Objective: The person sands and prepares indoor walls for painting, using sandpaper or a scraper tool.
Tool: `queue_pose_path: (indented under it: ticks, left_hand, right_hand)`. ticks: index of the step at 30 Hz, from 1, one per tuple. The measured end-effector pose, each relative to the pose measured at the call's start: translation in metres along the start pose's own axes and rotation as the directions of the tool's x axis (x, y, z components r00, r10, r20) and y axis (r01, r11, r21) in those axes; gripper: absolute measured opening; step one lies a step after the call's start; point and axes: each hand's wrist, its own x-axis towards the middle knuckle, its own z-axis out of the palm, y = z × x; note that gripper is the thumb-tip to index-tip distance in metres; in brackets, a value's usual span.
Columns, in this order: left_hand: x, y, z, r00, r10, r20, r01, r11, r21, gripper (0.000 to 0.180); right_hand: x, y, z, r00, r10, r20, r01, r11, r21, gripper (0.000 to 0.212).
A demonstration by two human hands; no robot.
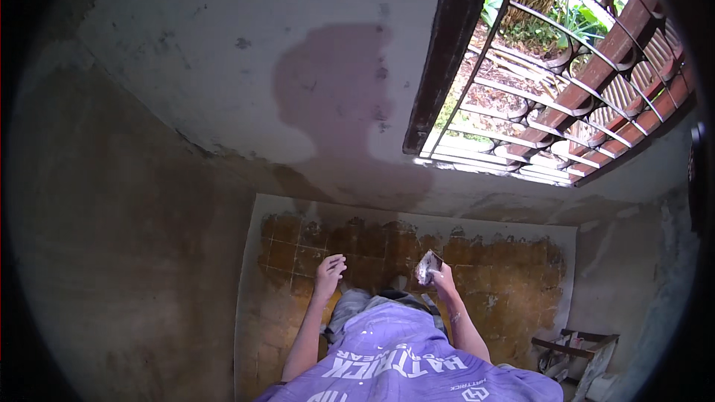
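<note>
My right hand [445, 283] is closed round what looks like a putty knife [429, 266], its flat greyish blade smeared with white and pointing away from me. The grip hides its handle. My left hand [328, 277] is held out in front at the left, with bent fingers slightly apart and nothing seen in it. Both hands are above the worn yellow-brown tiled floor [298, 253], clear of the wall. Ahead of me rises a white wall [208, 52] with dark patches, and a shadow falls across it.
At the upper right, a dark-framed window [436, 59] with metal bars lets in bright light, with plants outside. A bare brownish wall [126, 238] stands at the left. Near the lower right corner is a wooden stool-like stand [596, 361] with things on it.
</note>
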Motion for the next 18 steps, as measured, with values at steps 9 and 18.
queue_pose_path:
  ticks: [9, 18]
  left_hand:
    - [-0.012, -0.025, -0.019, 0.995, -0.075, -0.059, 0.064, 0.983, -0.172, 0.033]
    - [-0.028, -0.018, -0.003, 0.937, -0.102, -0.335, -0.026, 0.933, -0.359, 0.037]
  right_hand:
    - [0.043, -0.022, 0.011, 0.953, 0.303, -0.012, -0.246, 0.795, 0.554, 0.031]
    - [0.209, -0.035, 0.009, 0.874, 0.485, -0.017, -0.279, 0.530, 0.801, 0.044]
